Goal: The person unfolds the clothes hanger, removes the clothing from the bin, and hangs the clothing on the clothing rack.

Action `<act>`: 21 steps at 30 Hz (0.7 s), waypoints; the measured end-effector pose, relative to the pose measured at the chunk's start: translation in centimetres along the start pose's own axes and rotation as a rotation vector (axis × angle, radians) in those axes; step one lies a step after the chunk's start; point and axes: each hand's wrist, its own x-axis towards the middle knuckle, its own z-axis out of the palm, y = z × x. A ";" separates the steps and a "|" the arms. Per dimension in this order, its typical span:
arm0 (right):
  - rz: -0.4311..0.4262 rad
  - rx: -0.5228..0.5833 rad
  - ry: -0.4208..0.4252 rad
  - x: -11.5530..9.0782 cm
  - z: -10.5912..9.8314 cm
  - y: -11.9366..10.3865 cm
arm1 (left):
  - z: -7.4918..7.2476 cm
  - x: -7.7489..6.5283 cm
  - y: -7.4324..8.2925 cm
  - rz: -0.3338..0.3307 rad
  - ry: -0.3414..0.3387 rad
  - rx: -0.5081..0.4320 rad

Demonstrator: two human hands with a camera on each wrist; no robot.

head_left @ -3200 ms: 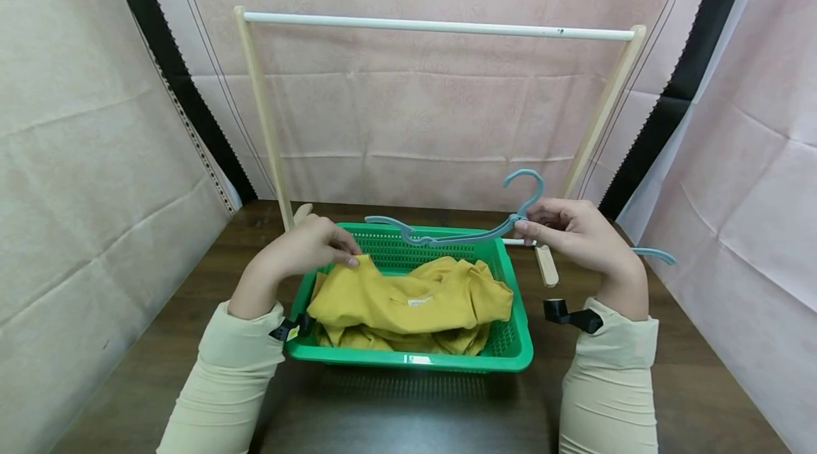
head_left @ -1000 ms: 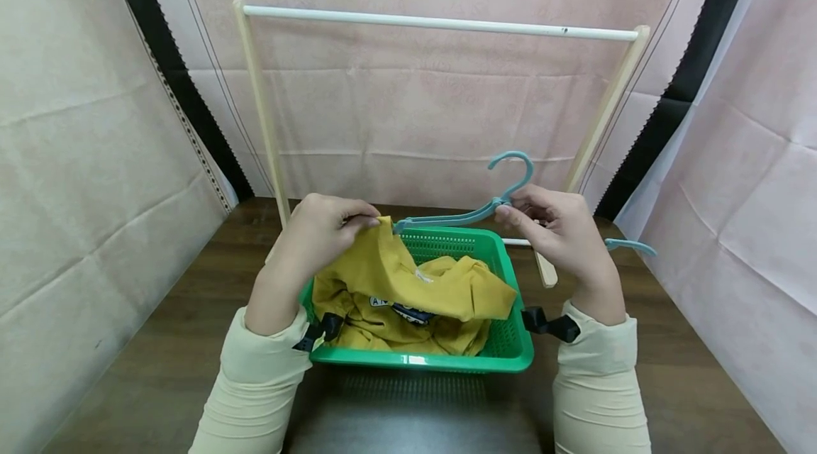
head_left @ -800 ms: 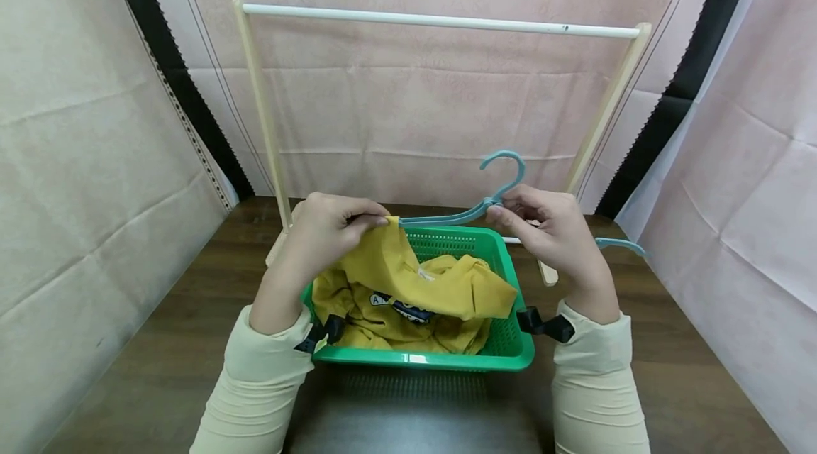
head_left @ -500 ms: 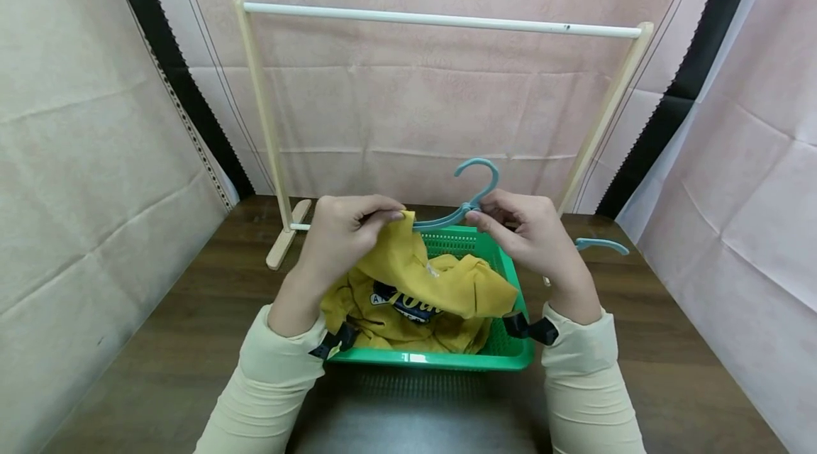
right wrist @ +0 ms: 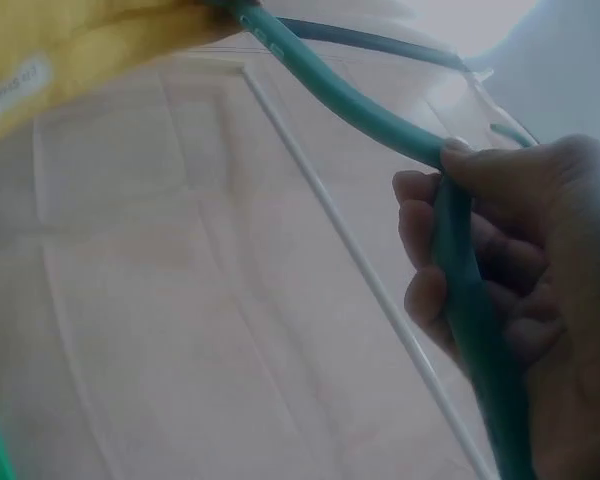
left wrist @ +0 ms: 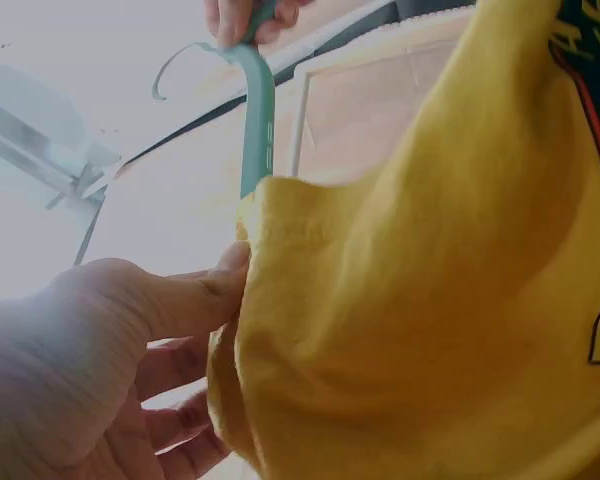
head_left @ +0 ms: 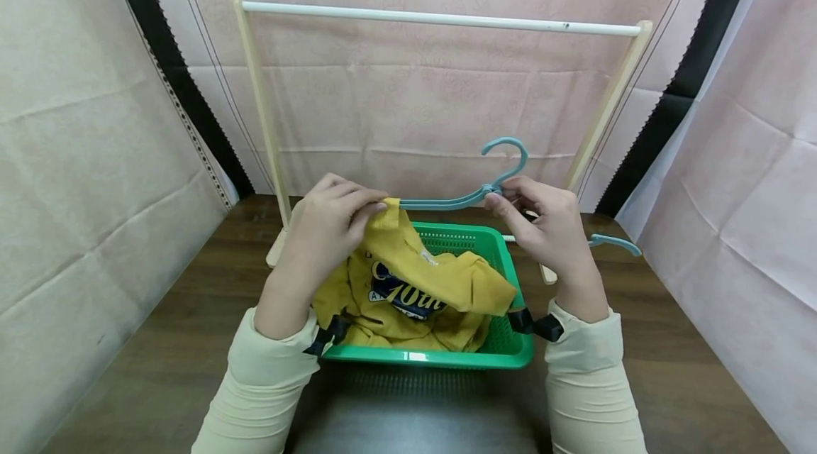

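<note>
My right hand [head_left: 542, 220] grips a light blue clothes hanger [head_left: 447, 204] near the base of its hook, fingers curled round it in the right wrist view. The hanger's left arm runs into the neck opening of a yellow shirt [head_left: 408, 255]; its left tip is hidden inside the cloth. With thumb and fingers my left hand [head_left: 332, 227] pinches the shirt's fabric beside that opening, as the left wrist view [left wrist: 170, 310] also shows. The rest of the shirt, with a dark "10th" print, lies bunched in a green basket [head_left: 421, 358]. The hanger's right end sticks out beyond my right wrist.
Behind the basket stands a rack with a white top bar [head_left: 408, 16] and pale wooden posts [head_left: 262, 99]. Its feet rest on the dark wooden table [head_left: 676, 369]. Light cloth walls [head_left: 83, 156] enclose the table on the sides and back.
My left hand has lifted the shirt's edge up out of the basket, showing more print. The hanger has come left and up, and its left arm has entered the neck opening.
</note>
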 end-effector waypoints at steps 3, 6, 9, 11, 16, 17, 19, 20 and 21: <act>-0.035 -0.020 0.009 0.1 -0.2 -0.1 | -0.6 0.0 -0.3 -0.036 -0.034 0.062; -0.062 -0.037 0.013 0.1 -0.2 -0.4 | -0.7 -0.1 -0.5 -0.038 -0.054 0.122; -0.077 -0.043 0.013 0.1 -0.2 -0.6 | -0.7 -0.1 -0.6 0.011 -0.029 0.166; -0.081 -0.046 0.000 0.1 -0.1 -0.6 | -0.6 -0.1 -0.6 0.049 -0.013 0.175; -0.093 -0.045 -0.019 0.1 0.2 -0.8 | -0.4 0.1 -0.5 0.078 0.016 0.045; -0.098 -0.041 -0.024 0.1 0.2 -0.8 | -0.3 0.1 -0.4 0.082 0.030 0.005; -0.107 -0.036 -0.035 0.2 0.4 -0.8 | 0.0 0.1 -0.3 0.101 0.068 -0.068; -0.111 -0.032 -0.042 0.2 0.5 -0.9 | 0.1 0.2 -0.2 0.111 0.094 -0.085; -0.115 -0.030 -0.048 0.3 0.5 -0.9 | 0.2 0.2 -0.1 0.118 0.121 -0.092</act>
